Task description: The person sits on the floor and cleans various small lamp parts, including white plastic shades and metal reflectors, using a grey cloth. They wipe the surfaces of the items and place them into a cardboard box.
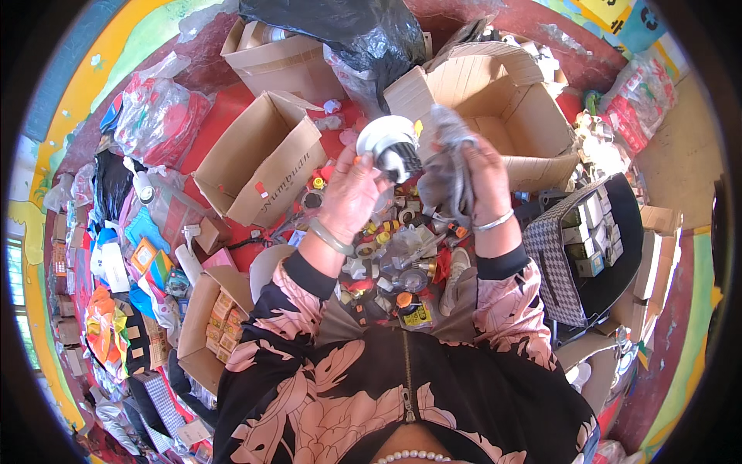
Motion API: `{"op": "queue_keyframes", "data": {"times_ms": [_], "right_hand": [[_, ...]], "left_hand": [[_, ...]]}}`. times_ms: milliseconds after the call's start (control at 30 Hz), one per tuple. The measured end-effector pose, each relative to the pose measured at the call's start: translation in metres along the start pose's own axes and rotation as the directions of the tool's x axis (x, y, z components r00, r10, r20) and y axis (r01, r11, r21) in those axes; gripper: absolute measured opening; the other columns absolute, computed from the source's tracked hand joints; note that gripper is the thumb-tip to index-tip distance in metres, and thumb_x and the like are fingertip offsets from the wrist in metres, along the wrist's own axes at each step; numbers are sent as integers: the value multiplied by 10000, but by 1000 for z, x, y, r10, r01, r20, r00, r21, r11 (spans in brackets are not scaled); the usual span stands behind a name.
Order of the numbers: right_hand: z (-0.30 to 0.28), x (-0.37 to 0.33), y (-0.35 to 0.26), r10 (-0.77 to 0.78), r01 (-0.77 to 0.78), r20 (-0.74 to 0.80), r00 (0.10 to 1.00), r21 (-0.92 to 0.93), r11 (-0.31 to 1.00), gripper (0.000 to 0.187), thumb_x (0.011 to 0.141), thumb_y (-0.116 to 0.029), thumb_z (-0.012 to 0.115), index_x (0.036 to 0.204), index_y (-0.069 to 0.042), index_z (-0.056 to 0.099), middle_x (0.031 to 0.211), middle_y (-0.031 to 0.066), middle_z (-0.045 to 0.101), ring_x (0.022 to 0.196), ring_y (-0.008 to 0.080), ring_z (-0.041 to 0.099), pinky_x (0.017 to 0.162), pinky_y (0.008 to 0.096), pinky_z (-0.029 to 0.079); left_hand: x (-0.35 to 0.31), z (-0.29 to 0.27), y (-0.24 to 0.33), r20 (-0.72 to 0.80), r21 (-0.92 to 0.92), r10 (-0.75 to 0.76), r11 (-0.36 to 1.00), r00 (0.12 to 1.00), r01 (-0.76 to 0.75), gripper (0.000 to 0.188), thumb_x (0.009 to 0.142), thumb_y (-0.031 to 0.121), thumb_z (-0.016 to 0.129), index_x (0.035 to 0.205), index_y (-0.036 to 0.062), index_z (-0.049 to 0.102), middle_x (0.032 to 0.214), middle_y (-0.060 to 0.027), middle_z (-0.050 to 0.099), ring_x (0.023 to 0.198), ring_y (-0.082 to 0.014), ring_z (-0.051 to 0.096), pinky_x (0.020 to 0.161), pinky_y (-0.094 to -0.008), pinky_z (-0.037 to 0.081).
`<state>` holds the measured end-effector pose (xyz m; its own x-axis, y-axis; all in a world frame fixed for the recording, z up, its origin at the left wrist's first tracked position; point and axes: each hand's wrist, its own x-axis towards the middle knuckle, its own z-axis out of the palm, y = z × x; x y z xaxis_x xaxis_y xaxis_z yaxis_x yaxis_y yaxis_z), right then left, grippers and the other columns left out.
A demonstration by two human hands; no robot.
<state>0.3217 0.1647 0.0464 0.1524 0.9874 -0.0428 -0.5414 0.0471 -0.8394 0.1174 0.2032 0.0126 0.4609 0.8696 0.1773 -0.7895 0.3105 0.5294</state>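
My left hand (pixel 348 192) grips a downlight (pixel 384 136) by its edge, fingers closed around the rim. It has a wide white round rim and a black ribbed body, tilted toward the right. Beside it, my right hand (pixel 487 179) is closed on a crumpled grey cloth (pixel 446 174), which hangs below the fingers and is partly blurred. A narrow gap shows between the cloth and the downlight. Beneath both hands lies a jumble of small plastic and metal parts (pixel 402 259), some yellow, some orange, some clear.
Open cardboard boxes stand ahead, one at the left (pixel 263 158) and a larger one at the right (pixel 495 100). A black plastic bag (pixel 340 39) lies behind them. At my right, a checked case (pixel 553 259) holds small boxes. A carton (pixel 202 309) with small packages sits at left.
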Motion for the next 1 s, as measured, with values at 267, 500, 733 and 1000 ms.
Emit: {"op": "queue_keyframes", "data": {"times_ms": [267, 500, 733, 1000], "right_hand": [[0, -10, 3, -248, 363, 265, 932, -646, 672, 222, 833, -25, 580, 1053, -19, 611, 1045, 36, 603, 946, 136, 555, 838, 250, 442], [0, -15, -7, -17, 305, 443, 896, -590, 748, 157, 816, -47, 597, 961, 10, 613, 931, 64, 601, 860, 135, 564, 770, 253, 446], [14, -25, 13, -35, 641, 642, 765, -757, 124, 94, 685, -46, 610, 758, -11, 561, 728, 128, 537, 694, 303, 530, 660, 345, 450], [-3, -19, -3, 46, 322, 419, 907, -759, 566, 68, 804, -39, 598, 855, 5, 594, 694, 63, 534, 670, 106, 487, 637, 251, 424]], "left_hand": [[-13, -1, 9, 58, 398, -172, 908, 983, 135, 280, 900, 109, 520, 1172, 53, 486, 1045, -32, 544, 946, -124, 554, 776, -274, 514], [-15, 13, 25, 273, 825, -221, 555, 936, -109, 284, 885, 131, 555, 1146, 28, 514, 926, -19, 554, 859, -70, 523, 701, -242, 462], [-28, -12, -11, 198, 970, -368, 209, 909, -126, 212, 830, 180, 639, 946, 17, 570, 707, -55, 583, 651, -102, 537, 608, -272, 449], [-23, 1, 26, 107, 817, -294, 570, 950, 85, 190, 891, 158, 561, 987, -3, 525, 843, 21, 544, 762, -46, 489, 665, -206, 431]]}}
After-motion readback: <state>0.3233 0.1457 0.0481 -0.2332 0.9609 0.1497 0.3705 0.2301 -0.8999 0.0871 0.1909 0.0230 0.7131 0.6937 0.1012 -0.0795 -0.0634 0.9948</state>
